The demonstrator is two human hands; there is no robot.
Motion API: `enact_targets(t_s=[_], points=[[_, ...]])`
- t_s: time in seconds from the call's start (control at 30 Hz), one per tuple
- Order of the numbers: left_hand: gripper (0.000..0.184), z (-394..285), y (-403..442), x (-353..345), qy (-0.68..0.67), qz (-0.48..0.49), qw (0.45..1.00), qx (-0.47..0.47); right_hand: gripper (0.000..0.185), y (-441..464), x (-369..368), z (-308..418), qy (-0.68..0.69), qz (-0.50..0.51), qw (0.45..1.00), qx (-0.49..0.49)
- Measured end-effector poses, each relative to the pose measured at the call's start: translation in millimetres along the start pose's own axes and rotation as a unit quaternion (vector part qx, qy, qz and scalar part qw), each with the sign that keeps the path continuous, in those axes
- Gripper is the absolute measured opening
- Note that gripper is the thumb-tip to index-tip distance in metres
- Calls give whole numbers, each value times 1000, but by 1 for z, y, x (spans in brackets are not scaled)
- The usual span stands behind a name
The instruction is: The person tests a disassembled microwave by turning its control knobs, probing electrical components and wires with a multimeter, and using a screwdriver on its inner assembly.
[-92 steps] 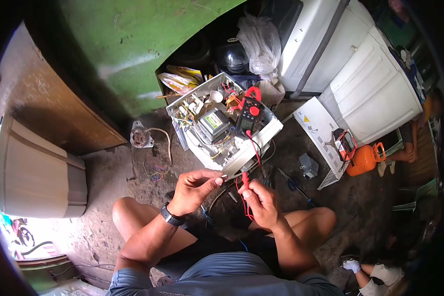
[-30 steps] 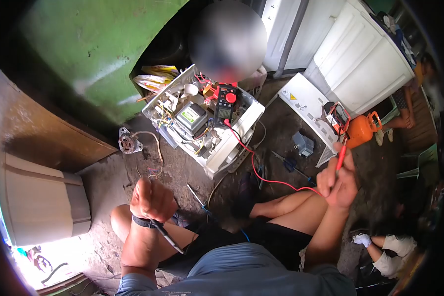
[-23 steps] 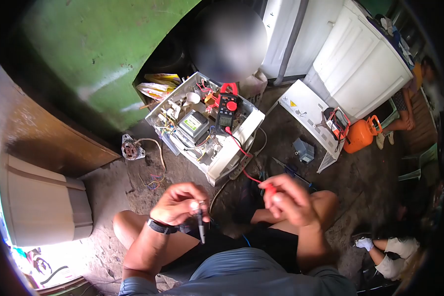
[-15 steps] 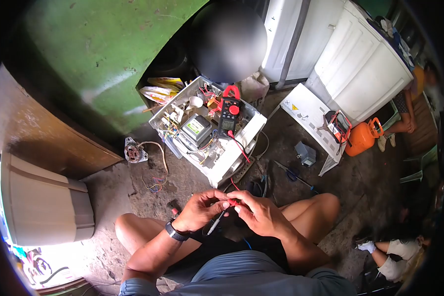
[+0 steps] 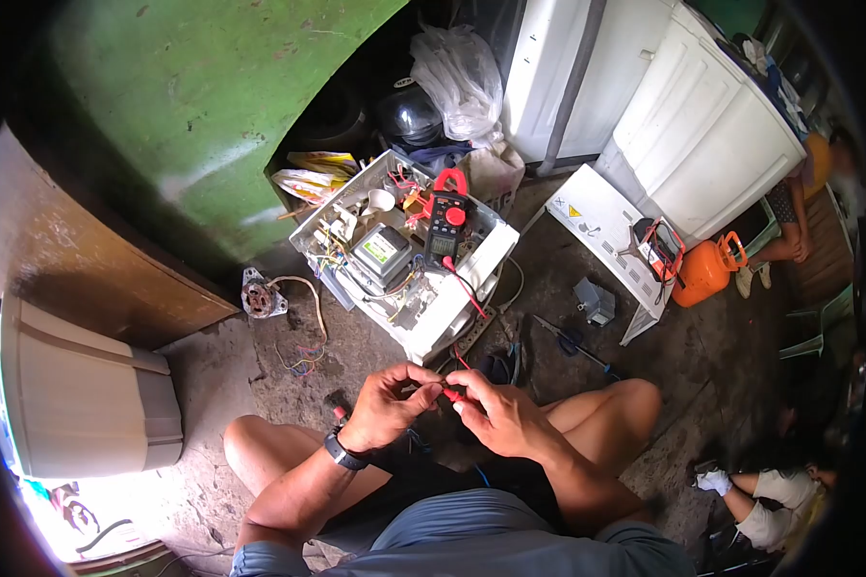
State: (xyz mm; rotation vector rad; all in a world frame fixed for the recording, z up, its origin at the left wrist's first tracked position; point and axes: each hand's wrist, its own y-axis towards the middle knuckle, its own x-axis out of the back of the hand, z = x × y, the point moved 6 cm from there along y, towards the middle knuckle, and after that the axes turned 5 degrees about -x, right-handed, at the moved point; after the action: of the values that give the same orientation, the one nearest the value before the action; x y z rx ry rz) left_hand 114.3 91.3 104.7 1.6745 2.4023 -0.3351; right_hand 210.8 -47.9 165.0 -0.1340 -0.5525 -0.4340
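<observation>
Over my lap, my left hand (image 5: 393,406) and my right hand (image 5: 502,413) meet fingertip to fingertip, both closed in a pinch. Between them is a red test probe (image 5: 453,394), largely covered by the fingers. A red lead (image 5: 461,359) runs down toward it from the multimeter. The red and black clamp multimeter (image 5: 446,226) lies on an opened microwave oven (image 5: 464,313) in front of me. Inside that casing sit a boxy transformer (image 5: 383,252) with a green and white label and several coloured wires.
A small motor (image 5: 262,296) with trailing wires lies left of the oven. To the right are a metal box (image 5: 597,300), pliers (image 5: 570,341), a white panel (image 5: 618,231) and an orange gas cylinder (image 5: 707,271). Other people sit at the right edge.
The black-and-white probe that hung below my left hand is out of sight. My hands have shifted only slightly around the red probe. The blurred round patch behind the oven is gone.
</observation>
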Motion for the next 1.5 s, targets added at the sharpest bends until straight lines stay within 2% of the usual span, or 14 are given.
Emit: enact_targets(t_s=[0.17,0.37,0.47,0.53,0.6,0.67,0.73,0.87,1.03,1.2,1.5], points=[[13,-2,0,3,30,-20,999,-14,35,3,-7,-4,4,30,999,-15],[11,-5,0,8,19,-37,999,-19,31,7,-8,-5,18,19,1000,-8],[11,-6,-1,11,-5,-39,999,-13,25,30,25,-4,18,13,1000,-19],[10,-7,-2,9,-6,-40,999,-17,19,60,54,-16,16,-35,998,-43],[10,-9,-1,7,-7,-39,999,-24,16,101,85,-27,-56,-159,986,12],[9,-9,-2,5,8,-29,999,-33,17,141,105,-31,-145,-201,966,77],[8,-8,-3,7,10,-31,999,-26,19,171,111,-31,-203,-186,949,152],[6,-9,-4,15,18,-30,999,-29,20,193,111,-18,-229,-124,938,230],[8,-3,-7,22,20,-30,999,-28,20,207,109,-25,-263,-71,940,207],[9,-4,-9,24,10,-35,999,-20,18,205,109,-15,-270,-26,930,247],[10,-7,-8,27,8,-38,999,-18,16,212,106,-8,-307,4,920,242]])
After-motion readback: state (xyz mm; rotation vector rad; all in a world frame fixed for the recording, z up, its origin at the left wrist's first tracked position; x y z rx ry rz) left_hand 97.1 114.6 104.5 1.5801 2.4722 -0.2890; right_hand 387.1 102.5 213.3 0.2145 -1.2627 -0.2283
